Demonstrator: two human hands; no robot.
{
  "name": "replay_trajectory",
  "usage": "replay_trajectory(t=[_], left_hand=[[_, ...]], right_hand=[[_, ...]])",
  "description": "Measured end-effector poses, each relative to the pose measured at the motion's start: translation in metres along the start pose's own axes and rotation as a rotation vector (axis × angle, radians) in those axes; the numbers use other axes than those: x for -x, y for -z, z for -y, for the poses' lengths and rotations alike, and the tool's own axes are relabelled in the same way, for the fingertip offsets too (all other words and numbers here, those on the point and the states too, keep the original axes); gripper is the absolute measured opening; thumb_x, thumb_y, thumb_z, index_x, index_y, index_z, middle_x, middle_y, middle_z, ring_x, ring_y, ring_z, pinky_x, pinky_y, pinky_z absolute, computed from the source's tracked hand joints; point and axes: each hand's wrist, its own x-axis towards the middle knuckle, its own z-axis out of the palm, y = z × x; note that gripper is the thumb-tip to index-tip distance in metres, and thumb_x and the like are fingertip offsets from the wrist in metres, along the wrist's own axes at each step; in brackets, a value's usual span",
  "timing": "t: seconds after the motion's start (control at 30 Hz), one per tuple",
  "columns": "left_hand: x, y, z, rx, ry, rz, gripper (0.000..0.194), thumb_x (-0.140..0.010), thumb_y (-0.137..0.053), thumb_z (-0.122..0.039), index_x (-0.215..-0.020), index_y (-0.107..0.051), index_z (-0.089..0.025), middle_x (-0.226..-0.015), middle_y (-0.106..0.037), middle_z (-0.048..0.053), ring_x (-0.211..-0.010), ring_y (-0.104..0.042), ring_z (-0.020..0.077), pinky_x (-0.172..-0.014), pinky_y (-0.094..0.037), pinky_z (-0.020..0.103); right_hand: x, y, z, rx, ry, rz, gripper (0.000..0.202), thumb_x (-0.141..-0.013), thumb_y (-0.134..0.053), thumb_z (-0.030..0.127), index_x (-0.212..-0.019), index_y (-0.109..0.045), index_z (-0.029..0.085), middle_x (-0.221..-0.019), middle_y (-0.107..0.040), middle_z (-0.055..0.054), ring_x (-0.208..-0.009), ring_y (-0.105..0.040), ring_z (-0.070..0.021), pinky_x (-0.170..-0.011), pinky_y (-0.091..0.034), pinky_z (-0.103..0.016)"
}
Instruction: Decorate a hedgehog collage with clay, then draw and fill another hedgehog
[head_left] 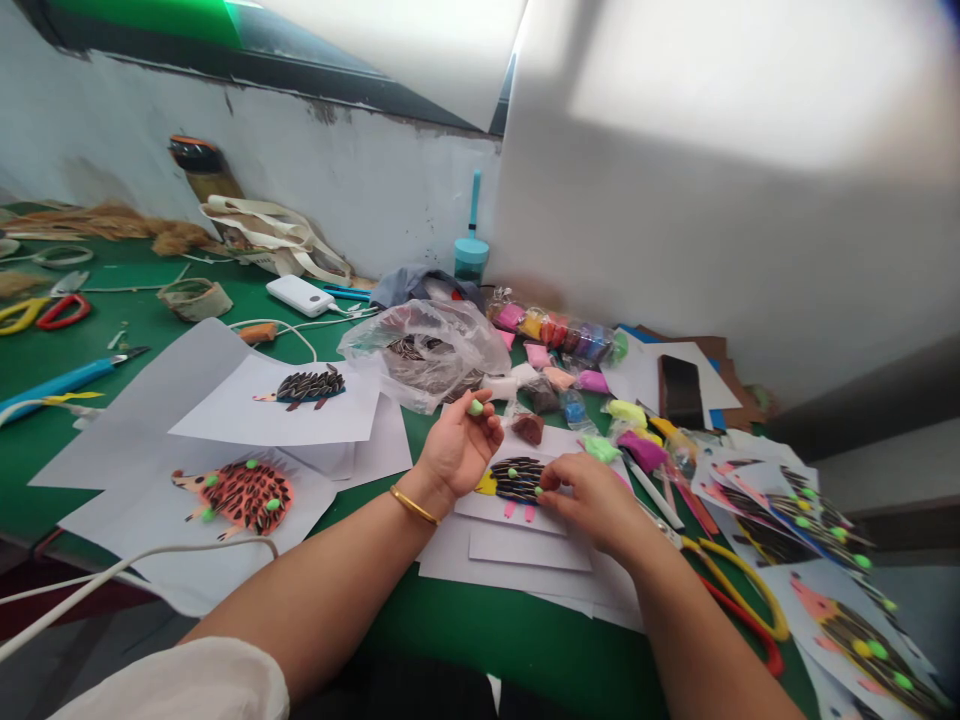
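Note:
My left hand (459, 447) is turned palm up with its fingers curled round a small lump of light green clay (475, 407). With fingertips pinched together, my right hand (589, 503) presses a little green clay ball (539, 491) against the right end of a hedgehog picture (517, 480). Its body is covered in dark striped sunflower seeds, with a yellow face and pink feet. Another green dot sits on its back. The picture is on a white sheet (510, 548) atop more paper, and my right hand hides part of it.
Left lie a dark hedgehog picture (307, 386) and an orange one (247, 497). Behind my hands are a plastic bag of seeds (427, 350) and several coloured clay packets (536, 355). Yellow-and-red-handled scissors (739, 585), a phone (680, 392) and more hedgehog pictures (862, 640) are at right.

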Motion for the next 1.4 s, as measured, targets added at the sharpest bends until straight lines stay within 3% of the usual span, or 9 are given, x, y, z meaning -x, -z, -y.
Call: replay_trajectory(t=[0.47,0.57,0.7,0.83,0.93,1.13,1.2,1.3,1.4], left_hand=[[0.000,0.000,0.001,-0.007,0.010,0.000,0.022,-0.095,-0.051,-0.033,-0.096,-0.063,-0.014,-0.072,-0.057,0.000,-0.059,-0.057,0.0084,-0.059,-0.052,0.021],[0.003,-0.001,0.003,-0.065,0.025,0.016,0.019,-0.095,-0.052,-0.026,-0.099,-0.064,-0.012,-0.074,-0.060,0.002,-0.063,-0.061,0.0089,-0.063,-0.054,0.021],[0.008,0.001,0.011,-0.225,0.103,0.125,0.015,-0.091,-0.060,-0.022,-0.101,-0.066,-0.012,-0.077,-0.065,0.004,-0.064,-0.064,0.0088,-0.065,-0.055,0.020],[0.015,0.004,0.020,-0.374,0.183,0.230,0.027,-0.083,-0.073,-0.034,-0.095,-0.070,-0.011,-0.079,-0.069,0.007,-0.066,-0.067,0.0112,-0.066,-0.055,0.021],[0.018,0.005,0.024,-0.514,0.191,0.309,0.042,-0.075,-0.080,-0.038,-0.106,-0.070,-0.013,-0.089,-0.072,0.010,-0.074,-0.069,0.0153,-0.072,-0.055,0.026],[0.018,0.005,0.024,-0.684,0.170,0.394,0.073,-0.065,-0.086,-0.042,-0.128,-0.060,-0.018,-0.086,-0.072,0.009,-0.077,-0.070,0.0190,-0.077,-0.054,0.033],[0.018,0.004,0.022,-0.752,0.184,0.412,0.067,-0.067,-0.082,-0.050,-0.121,-0.063,-0.016,-0.085,-0.072,0.011,-0.077,-0.069,0.0200,-0.074,-0.053,0.032],[0.019,0.003,0.020,-0.867,0.169,0.459,0.053,-0.074,-0.070,-0.062,-0.093,-0.071,-0.013,-0.076,-0.069,0.010,-0.068,-0.065,0.0162,-0.064,-0.048,0.026],[0.019,0.002,0.020,-0.942,0.098,0.478,0.047,-0.077,-0.069,-0.059,-0.074,-0.069,-0.013,-0.064,-0.061,0.005,-0.059,-0.055,0.0112,-0.055,-0.040,0.022]], right_hand=[[0.001,0.002,-0.004,-0.018,0.002,-0.067,0.008,-0.080,-0.072,0.029,-0.081,-0.068,0.022,-0.085,-0.069,-0.002,-0.085,-0.059,-0.0212,-0.077,-0.041,-0.034],[0.004,0.004,-0.004,-0.070,0.041,-0.202,0.012,-0.087,-0.065,0.034,-0.086,-0.067,0.022,-0.087,-0.069,-0.004,-0.086,-0.060,-0.0220,-0.078,-0.044,-0.036],[0.009,0.002,0.007,-0.091,0.155,-0.526,0.022,-0.094,-0.055,0.035,-0.109,-0.065,0.024,-0.109,-0.066,-0.009,-0.106,-0.057,-0.0260,-0.094,-0.044,-0.043],[0.013,-0.002,0.022,-0.028,0.251,-0.661,0.036,-0.094,-0.054,0.030,-0.129,-0.057,0.027,-0.129,-0.058,-0.010,-0.121,-0.051,-0.0291,-0.105,-0.038,-0.050],[0.015,-0.003,0.029,-0.009,0.263,-0.680,0.040,-0.094,-0.052,0.029,-0.134,-0.055,0.029,-0.136,-0.054,-0.009,-0.125,-0.049,-0.0306,-0.107,-0.037,-0.053],[0.014,-0.001,0.030,-0.092,0.280,-0.650,0.019,-0.092,-0.058,0.026,-0.108,-0.069,0.029,-0.130,-0.059,-0.006,-0.124,-0.049,-0.0287,-0.107,-0.038,-0.052],[0.014,-0.001,0.029,-0.132,0.264,-0.673,0.013,-0.091,-0.060,0.026,-0.099,-0.069,0.028,-0.125,-0.062,-0.006,-0.122,-0.051,-0.0283,-0.107,-0.038,-0.052],[0.014,-0.002,0.028,-0.166,0.250,-0.707,0.010,-0.091,-0.060,0.026,-0.095,-0.069,0.028,-0.122,-0.063,-0.006,-0.121,-0.052,-0.0285,-0.105,-0.040,-0.053],[0.014,-0.001,0.026,-0.172,0.244,-0.699,0.010,-0.090,-0.061,0.029,-0.093,-0.070,0.029,-0.121,-0.064,-0.006,-0.120,-0.052,-0.0291,-0.105,-0.040,-0.053]])
